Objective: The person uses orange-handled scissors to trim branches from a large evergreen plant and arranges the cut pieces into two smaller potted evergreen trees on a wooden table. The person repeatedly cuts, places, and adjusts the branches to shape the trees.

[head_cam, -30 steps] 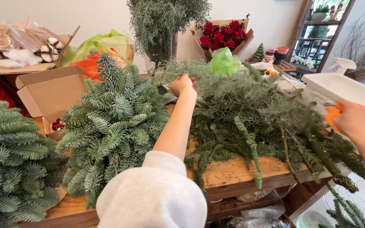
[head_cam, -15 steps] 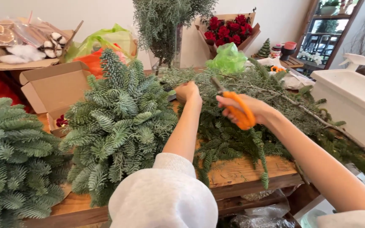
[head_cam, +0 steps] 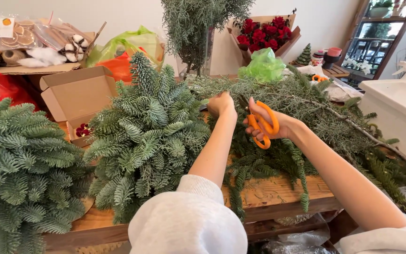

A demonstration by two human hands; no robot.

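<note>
My left hand [head_cam: 222, 104] is closed on a sprig in the pile of evergreen branches [head_cam: 301, 117] lying across the wooden table [head_cam: 278, 190]. My right hand [head_cam: 271, 127] grips orange-handled scissors [head_cam: 261, 123], blades pointing up and left toward the left hand, a few centimetres from it. The blade tips are partly hidden among the needles. A dense fir bundle [head_cam: 146, 141] stands just left of my left arm.
Another fir bundle [head_cam: 17, 169] fills the left edge. An open cardboard box [head_cam: 78, 96] sits behind the firs, with red and green bags [head_cam: 123, 47] beyond. A red rose bouquet [head_cam: 264, 35] and a green bag [head_cam: 261, 66] stand at the back. A white tub [head_cam: 395, 117] is at right.
My right hand came in from the far right with the orange scissors and now holds them beside my left hand, which has stayed on the branches.
</note>
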